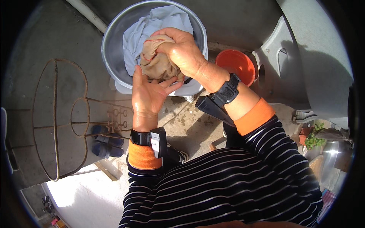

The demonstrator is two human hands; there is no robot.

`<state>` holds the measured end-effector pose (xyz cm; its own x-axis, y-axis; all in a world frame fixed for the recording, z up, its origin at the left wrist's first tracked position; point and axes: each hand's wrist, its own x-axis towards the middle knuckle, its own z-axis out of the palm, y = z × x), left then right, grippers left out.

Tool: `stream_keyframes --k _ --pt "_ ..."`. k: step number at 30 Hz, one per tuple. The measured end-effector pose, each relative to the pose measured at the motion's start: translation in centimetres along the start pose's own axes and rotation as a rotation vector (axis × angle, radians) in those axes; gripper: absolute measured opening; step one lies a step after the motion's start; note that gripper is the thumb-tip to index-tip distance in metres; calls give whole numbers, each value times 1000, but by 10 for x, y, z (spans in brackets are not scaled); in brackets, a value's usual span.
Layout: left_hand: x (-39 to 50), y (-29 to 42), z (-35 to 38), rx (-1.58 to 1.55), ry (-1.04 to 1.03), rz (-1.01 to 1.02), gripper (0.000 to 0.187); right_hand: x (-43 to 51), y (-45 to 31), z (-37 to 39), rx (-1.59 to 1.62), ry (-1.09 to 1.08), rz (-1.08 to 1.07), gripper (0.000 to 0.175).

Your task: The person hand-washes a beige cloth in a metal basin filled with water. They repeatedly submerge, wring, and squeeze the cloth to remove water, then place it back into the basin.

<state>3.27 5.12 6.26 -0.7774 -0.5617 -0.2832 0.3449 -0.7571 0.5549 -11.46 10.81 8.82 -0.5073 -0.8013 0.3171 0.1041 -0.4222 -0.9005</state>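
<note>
My right hand [182, 50] grips a crumpled beige cloth [159, 65] with red stitching along its edge. Below that cloth, my left hand [151, 92] is held palm up with its fingers spread, and its fingertips reach the cloth's lower folds. Both hands are over a round grey metal basin [114, 51]. Inside the basin lies a bunched light-blue cloth [171, 18], partly covered by the beige one and my right hand. The skin of both hands looks wet.
A white plastic stool [124, 89] supports the basin. To its right sits a red plastic basin [235, 67]. A rusty wire rack [55, 114] stands at left, with dark blue slippers [108, 149] behind it. A large grey moulded panel [308, 62] rises at right, near a potted plant [315, 138].
</note>
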Motion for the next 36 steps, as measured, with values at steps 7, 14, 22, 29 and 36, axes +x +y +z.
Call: stream_keyframes --k 7,14,22,29,36 --pt "30 -13 -31 -87 -216 186 37 -42 18 42 -487 -309 -584 19" --pt "29 -31 -19 224 164 352 41 1 36 1 -636 122 -264 23" --pt "39 -25 -27 96 -159 384 46 -10 21 14 -831 -43 -527 20" --pt "30 -18 -9 232 -185 546 32 -20 30 31 -630 66 -532 24" --pt "26 -32 -15 261 190 414 38 1 46 -5 -832 149 -123 28"
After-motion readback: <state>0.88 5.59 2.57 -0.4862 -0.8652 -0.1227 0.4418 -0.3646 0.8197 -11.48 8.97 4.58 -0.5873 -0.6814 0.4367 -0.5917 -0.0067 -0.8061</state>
